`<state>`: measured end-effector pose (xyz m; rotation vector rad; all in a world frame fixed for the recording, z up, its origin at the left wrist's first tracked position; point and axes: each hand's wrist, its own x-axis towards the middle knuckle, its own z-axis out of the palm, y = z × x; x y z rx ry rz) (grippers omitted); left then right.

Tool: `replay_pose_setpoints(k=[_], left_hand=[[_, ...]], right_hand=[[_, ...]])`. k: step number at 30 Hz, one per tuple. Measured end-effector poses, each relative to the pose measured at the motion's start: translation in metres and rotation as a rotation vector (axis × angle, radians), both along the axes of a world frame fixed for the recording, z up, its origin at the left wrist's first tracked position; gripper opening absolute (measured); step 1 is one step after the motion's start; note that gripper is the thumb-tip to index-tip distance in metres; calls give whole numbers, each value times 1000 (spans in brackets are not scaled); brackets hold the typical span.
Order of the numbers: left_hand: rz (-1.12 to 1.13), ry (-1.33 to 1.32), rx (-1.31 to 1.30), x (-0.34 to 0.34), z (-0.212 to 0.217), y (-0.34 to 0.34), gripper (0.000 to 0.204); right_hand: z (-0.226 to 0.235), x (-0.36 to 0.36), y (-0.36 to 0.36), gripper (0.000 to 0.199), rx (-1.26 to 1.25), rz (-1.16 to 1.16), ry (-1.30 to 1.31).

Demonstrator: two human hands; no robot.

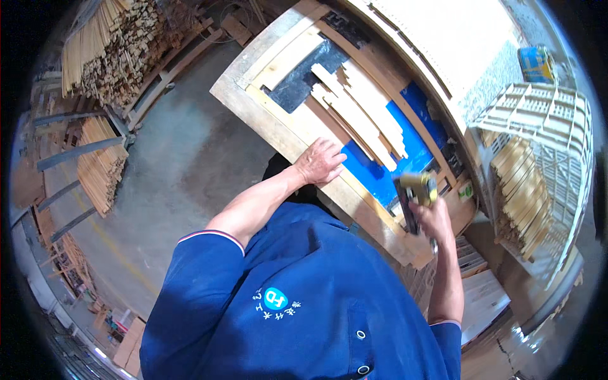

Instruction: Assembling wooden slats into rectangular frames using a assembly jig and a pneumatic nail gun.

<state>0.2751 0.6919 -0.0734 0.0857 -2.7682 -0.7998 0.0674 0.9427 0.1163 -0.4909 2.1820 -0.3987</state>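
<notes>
My right hand [433,220] is closed around the handle of a nail gun [419,189], yellow-green and dark, slightly blurred. The tool hangs over the right end of a wooden-framed worktable [288,130]. My left hand [322,161] presses on the near wooden edge of that table, its fingers curled and close together. A loose bundle of pale wood strips [358,117] lies on the table beyond my left hand, with uneven ends. Under the strips are a blue panel [377,183] and a dark panel [297,85]. What is under my left fingers is partly hidden.
Stacked wood strips [120,57] stand at the far left, with another bundle [100,164] nearer on a metal rack. On the right are a white plastic crate [538,111], more strips [522,193] and a blue-yellow can [536,64]. Grey floor [171,152] lies left of the table.
</notes>
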Motion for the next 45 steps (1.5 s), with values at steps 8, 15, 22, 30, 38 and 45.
replay_pose_setpoints(k=[8, 15, 22, 30, 38, 45], left_hand=[[129, 46, -32, 3, -2, -83, 18], [187, -58, 43, 6, 0, -84, 18], [149, -59, 67, 7, -1, -86, 18], [145, -84, 69, 10, -8, -83, 19], [140, -49, 67, 11, -16, -80, 21], [165, -38, 49, 13, -18, -77, 17]], right_hand=[[-79, -95, -288, 52, -262, 135, 233], [-94, -105, -407, 44, -268, 201, 136], [-79, -110, -425, 45, -84, 325, 154], [-87, -106, -426, 42, -26, 407, 337], [-75, -91, -427, 43, -30, 512, 413], [-72, -51, -410, 25, -142, 774, 534]])
